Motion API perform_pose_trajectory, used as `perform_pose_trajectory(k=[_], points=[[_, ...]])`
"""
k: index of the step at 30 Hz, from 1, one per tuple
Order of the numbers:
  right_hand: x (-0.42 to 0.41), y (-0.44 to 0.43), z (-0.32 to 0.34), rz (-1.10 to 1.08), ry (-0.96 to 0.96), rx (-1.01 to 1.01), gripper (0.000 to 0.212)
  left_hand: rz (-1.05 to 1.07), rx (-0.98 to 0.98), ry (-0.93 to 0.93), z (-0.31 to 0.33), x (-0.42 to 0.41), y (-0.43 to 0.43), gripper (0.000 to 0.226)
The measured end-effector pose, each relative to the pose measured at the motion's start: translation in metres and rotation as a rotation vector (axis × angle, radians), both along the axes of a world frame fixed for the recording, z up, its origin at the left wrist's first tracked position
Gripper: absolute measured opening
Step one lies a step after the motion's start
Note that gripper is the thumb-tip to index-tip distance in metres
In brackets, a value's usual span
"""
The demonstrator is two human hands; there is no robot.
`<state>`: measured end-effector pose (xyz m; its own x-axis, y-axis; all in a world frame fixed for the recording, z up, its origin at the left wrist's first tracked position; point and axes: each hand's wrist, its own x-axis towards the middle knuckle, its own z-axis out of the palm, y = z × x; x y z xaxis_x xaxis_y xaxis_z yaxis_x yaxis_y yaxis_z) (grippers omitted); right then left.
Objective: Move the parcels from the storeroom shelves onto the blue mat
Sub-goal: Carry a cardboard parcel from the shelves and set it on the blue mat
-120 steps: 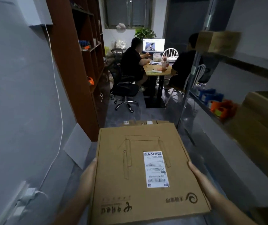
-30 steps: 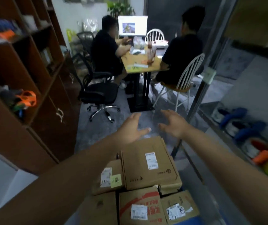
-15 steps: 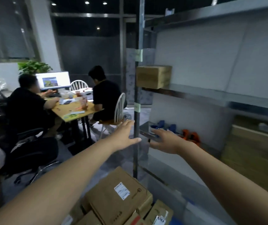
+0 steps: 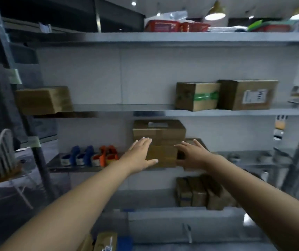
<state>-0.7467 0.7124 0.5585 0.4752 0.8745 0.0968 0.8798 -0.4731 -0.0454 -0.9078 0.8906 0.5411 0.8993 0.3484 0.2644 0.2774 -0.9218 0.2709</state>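
Left hand [image 4: 141, 154] and right hand [image 4: 192, 154], fingers straight and holding nothing, flank the lower parcel [image 4: 163, 156] of 2 stacked on the shelf [image 4: 83, 168]; contact unclear.

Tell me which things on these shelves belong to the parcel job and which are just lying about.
Job: stacked boxes between the left hand and right hand; green-taped box; labelled box; left-end box; upright boxes on the lower shelf.
Lying about: blue and orange shoes; red packs on the top shelf; white chair.
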Motion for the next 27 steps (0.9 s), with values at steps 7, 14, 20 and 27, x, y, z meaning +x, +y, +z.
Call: perform_pose_trajectory(k=[7, 14, 20, 27], points=[[0.091, -0.169, -0.014, -0.213, 0.023, 0.036, 0.074, -0.261, -0.042, 0.015, -0.006, 0.138, -0.14, 0.088], [0.184, -0.347, -0.03, -0.481, 0.051, 0.047, 0.072, -0.442, -0.093, 0.036, -0.02, 0.275, -0.29, 0.086], [0.257, -0.477, -0.045, -0.682, 0.085, 0.033, 0.071, -0.585, -0.165, 0.033, -0.051, 0.382, -0.395, 0.087], [0.34, -0.54, -0.087, -0.811, 0.183, 0.009, 0.073, -0.638, -0.215, 0.161, -0.097, 0.48, -0.459, 0.09]])
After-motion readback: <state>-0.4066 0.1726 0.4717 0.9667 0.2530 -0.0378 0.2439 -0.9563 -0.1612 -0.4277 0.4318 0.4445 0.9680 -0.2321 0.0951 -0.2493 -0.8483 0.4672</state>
